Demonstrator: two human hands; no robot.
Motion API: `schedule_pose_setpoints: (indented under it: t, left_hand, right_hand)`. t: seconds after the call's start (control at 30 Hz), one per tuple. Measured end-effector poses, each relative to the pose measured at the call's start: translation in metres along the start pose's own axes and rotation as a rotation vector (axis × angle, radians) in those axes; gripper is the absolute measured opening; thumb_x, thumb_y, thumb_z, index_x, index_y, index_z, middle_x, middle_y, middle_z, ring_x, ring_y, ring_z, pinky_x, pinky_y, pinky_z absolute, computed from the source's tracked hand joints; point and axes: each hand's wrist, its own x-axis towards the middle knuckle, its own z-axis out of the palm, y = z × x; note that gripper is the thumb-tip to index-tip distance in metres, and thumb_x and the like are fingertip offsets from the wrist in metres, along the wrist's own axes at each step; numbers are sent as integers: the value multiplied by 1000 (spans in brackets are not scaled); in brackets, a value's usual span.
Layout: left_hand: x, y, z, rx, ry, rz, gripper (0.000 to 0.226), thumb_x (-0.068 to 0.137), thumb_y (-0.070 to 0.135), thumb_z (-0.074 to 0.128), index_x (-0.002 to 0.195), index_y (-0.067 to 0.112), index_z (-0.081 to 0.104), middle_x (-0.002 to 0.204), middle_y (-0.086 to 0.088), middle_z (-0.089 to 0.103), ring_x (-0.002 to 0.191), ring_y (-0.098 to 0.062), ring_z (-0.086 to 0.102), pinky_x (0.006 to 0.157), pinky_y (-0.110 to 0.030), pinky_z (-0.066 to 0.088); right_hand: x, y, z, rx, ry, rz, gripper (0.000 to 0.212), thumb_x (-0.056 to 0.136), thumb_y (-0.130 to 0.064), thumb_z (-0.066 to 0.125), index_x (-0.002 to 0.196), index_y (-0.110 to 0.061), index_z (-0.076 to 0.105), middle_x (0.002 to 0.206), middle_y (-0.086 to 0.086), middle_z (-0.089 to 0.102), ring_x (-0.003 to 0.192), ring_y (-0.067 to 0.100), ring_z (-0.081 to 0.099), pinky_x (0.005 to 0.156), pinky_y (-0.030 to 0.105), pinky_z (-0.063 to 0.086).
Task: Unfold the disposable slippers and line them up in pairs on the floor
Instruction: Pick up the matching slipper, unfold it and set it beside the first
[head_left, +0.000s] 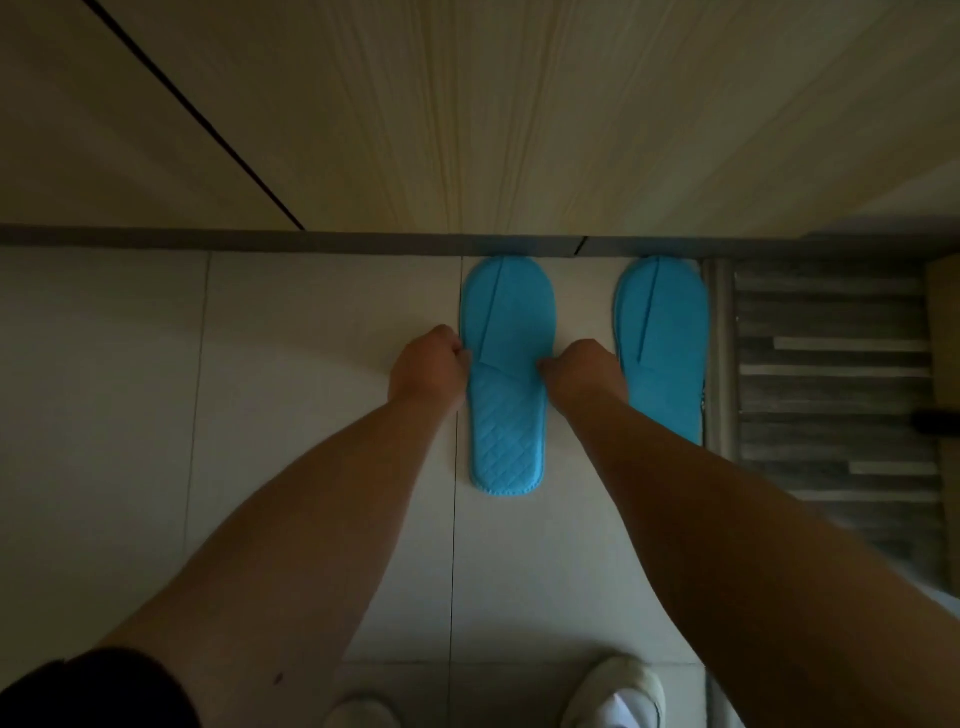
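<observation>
Two bright blue disposable slippers lie flat on the pale tiled floor, toes touching the grey skirting. The left slipper (506, 374) shows a quilted insole near me and a flat upper with a diagonal crease. My left hand (428, 366) pinches its left edge at the upper's opening. My right hand (584, 371) pinches the right edge at the same height. The right slipper (662, 343) lies parallel a hand's width away, untouched, partly hidden behind my right forearm.
A wood-grain wall panel (467, 114) rises behind the grey skirting (311, 241). A grey striped mat (831, 389) borders the right slipper. My white shoes (618, 691) stand at the bottom edge. Pale floor tiles (130, 415) stretch to the left.
</observation>
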Motion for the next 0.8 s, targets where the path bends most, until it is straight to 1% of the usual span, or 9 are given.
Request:
schedule_pose_setpoints:
  t: [0.07, 0.13, 0.2, 0.3, 0.43, 0.5, 0.63, 0.7, 0.8]
  left_hand:
    - [-6, -1, -8, 48, 26, 9, 21, 97, 23, 47, 98, 6, 59, 97, -16, 67, 84, -29, 61, 70, -34, 47]
    - [-21, -3, -18, 113, 46, 22, 25, 98, 27, 44, 97, 6, 57, 93, -17, 66, 80, -29, 59, 67, -34, 45]
    - [-48, -4, -27, 177, 31, 37, 29, 98, 29, 42, 98, 4, 56, 91, -18, 66, 80, -31, 60, 67, -35, 46]
    - [-103, 6, -39, 314, -64, 70, 31, 98, 29, 37, 102, 5, 55, 90, -14, 62, 77, -28, 57, 64, -34, 42]
    - [-178, 35, -62, 557, -104, 236, 35, 96, 32, 37, 114, 8, 54, 105, -13, 60, 93, -30, 59, 80, -41, 47]
    - [-207, 49, -78, 611, -108, 314, 39, 94, 36, 39, 120, 10, 52, 114, -12, 60, 104, -30, 56, 87, -43, 44]
    - [-243, 79, -112, 667, -32, 483, 48, 94, 42, 43, 131, 12, 45, 140, -13, 50, 131, -31, 43, 109, -48, 35]
    - [-253, 95, -129, 691, -11, 555, 53, 95, 44, 40, 136, 11, 40, 145, -14, 45, 136, -32, 38, 112, -52, 30]
    - [-262, 115, -147, 712, -16, 633, 57, 95, 44, 39, 140, 9, 35, 147, -15, 42, 138, -34, 35, 113, -52, 28]
  right_hand:
    - [-12, 4, -4, -64, -3, -37, 28, 91, -37, 53, 82, -10, 58, 80, 4, 58, 67, 21, 54, 59, 28, 39]
    - [-30, 13, -12, -168, -1, -83, 36, 93, -39, 47, 98, -8, 64, 97, 12, 65, 87, 30, 60, 67, 33, 40]
    - [-54, 27, -25, -277, 14, -128, 41, 95, -40, 42, 104, -6, 63, 106, 16, 65, 99, 35, 59, 72, 37, 41]
    - [-101, 48, -49, -337, 12, -183, 45, 97, -40, 41, 114, -3, 61, 116, 18, 57, 105, 37, 54, 84, 43, 47]
    - [-171, 62, -79, -367, 78, -272, 48, 95, -42, 46, 127, -7, 55, 132, 15, 46, 118, 33, 46, 97, 47, 42]
    - [-201, 64, -93, -382, 123, -306, 50, 94, -44, 46, 130, -10, 51, 141, 14, 42, 126, 33, 41, 102, 48, 37]
    - [-247, 61, -117, -366, 178, -296, 54, 93, -47, 47, 133, -11, 46, 143, 14, 40, 131, 33, 38, 106, 49, 35]
    - [-267, 60, -128, -341, 195, -277, 57, 93, -48, 47, 135, -11, 44, 143, 14, 40, 132, 33, 38, 106, 49, 35]
    - [-294, 66, -143, -283, 235, -208, 60, 93, -49, 47, 140, -12, 39, 147, 12, 38, 134, 31, 35, 108, 48, 33]
